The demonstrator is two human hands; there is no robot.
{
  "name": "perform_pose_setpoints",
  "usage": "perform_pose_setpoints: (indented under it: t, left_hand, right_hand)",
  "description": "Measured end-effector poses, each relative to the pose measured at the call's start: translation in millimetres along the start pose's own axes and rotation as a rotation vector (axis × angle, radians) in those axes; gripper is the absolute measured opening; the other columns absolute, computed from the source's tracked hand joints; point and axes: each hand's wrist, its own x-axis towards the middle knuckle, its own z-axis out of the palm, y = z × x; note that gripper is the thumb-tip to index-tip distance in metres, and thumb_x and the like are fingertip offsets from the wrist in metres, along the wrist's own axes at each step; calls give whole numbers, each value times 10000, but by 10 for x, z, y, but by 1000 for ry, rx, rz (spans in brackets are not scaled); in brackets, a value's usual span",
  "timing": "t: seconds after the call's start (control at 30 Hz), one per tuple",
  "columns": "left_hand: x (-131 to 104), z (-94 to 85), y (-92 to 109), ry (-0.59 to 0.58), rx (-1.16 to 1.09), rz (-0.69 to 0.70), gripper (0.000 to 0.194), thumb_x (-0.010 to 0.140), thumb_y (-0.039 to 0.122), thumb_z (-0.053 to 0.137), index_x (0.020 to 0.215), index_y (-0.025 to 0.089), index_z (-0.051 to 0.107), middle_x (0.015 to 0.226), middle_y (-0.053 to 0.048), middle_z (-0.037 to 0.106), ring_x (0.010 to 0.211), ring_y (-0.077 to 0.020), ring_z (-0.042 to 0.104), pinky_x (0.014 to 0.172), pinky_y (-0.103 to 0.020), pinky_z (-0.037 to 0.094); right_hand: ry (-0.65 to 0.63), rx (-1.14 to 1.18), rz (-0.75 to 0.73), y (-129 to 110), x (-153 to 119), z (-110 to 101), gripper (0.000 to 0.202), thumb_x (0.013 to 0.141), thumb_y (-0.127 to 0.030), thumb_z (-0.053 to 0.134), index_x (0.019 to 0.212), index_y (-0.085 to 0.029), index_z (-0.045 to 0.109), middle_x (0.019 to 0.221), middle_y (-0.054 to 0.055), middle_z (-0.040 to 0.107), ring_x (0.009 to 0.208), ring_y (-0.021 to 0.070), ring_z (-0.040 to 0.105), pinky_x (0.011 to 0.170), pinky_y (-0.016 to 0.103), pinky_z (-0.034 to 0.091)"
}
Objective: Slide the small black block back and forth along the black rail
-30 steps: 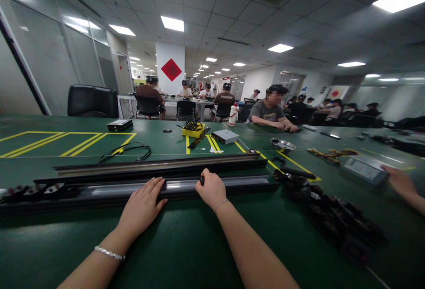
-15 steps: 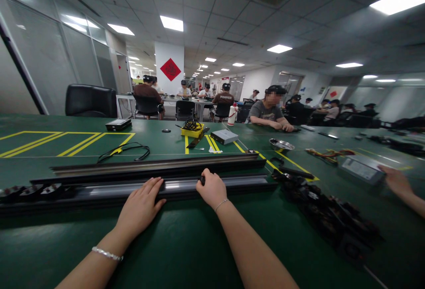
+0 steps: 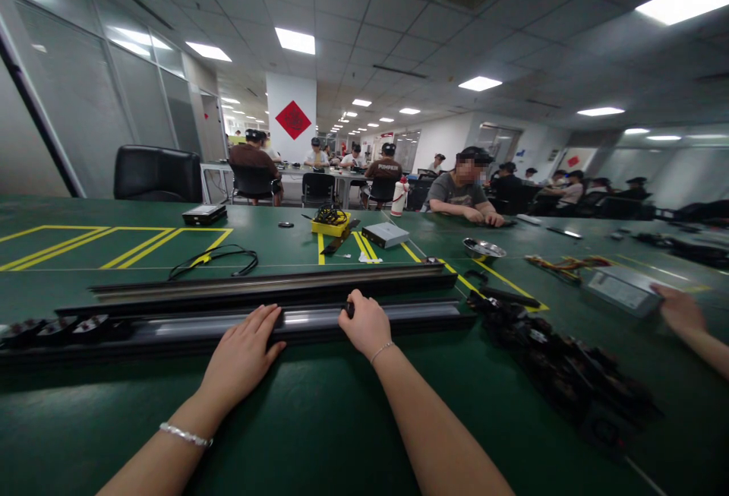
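Observation:
A long dark rail with a shiny inner strip (image 3: pixel 310 318) lies across the green table (image 3: pixel 296 420). My left hand (image 3: pixel 246 352) rests on it with the fingers stretched out. To the right, my right hand (image 3: pixel 367 325) is closed around a small black piece (image 3: pixel 349 309) at the strip; most of that piece is hidden by the fingers, so its kind cannot be made out. Behind lies a second long rail (image 3: pixel 273 283), roughly parallel. Several dark rounded parts with coppery tops (image 3: pixel 91 326) sit at the near rail's left end.
A black pile of parts (image 3: pixel 563 367) lies to the right. Beyond it, another person's hand (image 3: pixel 683 314) touches a grey metal box (image 3: pixel 620 291). Farther back are a metal bowl (image 3: pixel 483 248), a yellow tray with black cables (image 3: pixel 330 221), a silver box (image 3: pixel 386 235) and a black cable (image 3: pixel 216 257).
Nearly everything stays as it was. The view has shifted very slightly, and both my hands keep their places on the rail.

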Motion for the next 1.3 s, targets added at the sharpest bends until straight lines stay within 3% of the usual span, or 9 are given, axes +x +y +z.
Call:
perform_pose_setpoints:
  t: [0.17,0.43,0.67,0.9,1.3]
  left_hand:
    - [-4,-22,12,-17,14,-4,532,806,385,450,1305,202,416,1368,-77,448,1234,-237,425,967,-391,378]
    - [-5,-18,7,-21,37,3,542,812,395,437,1312,189,403,1374,-75,439,1236,-240,421,961,-389,385]
    - [-8,-21,5,-18,39,6,543,815,396,433,1312,178,403,1372,-77,442,1241,-241,414,958,-393,385]
    - [-5,8,-8,-8,30,3,552,803,401,451,1310,187,409,1362,-81,454,1243,-241,414,967,-394,378]
    - [1,-7,2,-25,52,3,550,812,396,445,1313,172,406,1371,-76,444,1250,-233,404,980,-385,371]
  right_hand:
    - [-45,-8,57,20,14,-2,164,779,-296,481,927,-231,514,814,29,619,796,179,566,622,253,335]
    - [-54,16,46,63,26,-6,174,775,-303,475,932,-234,507,803,27,613,767,178,564,611,254,331]
    - [-9,14,-71,105,13,-29,122,788,-303,478,878,-225,506,781,2,615,771,157,548,810,279,326]
    - [-27,-15,-10,97,19,0,147,779,-308,480,902,-233,509,796,20,606,773,173,536,636,252,321]
    - [-71,30,24,136,39,-18,174,782,-290,473,941,-225,505,808,27,603,746,167,543,590,251,291]
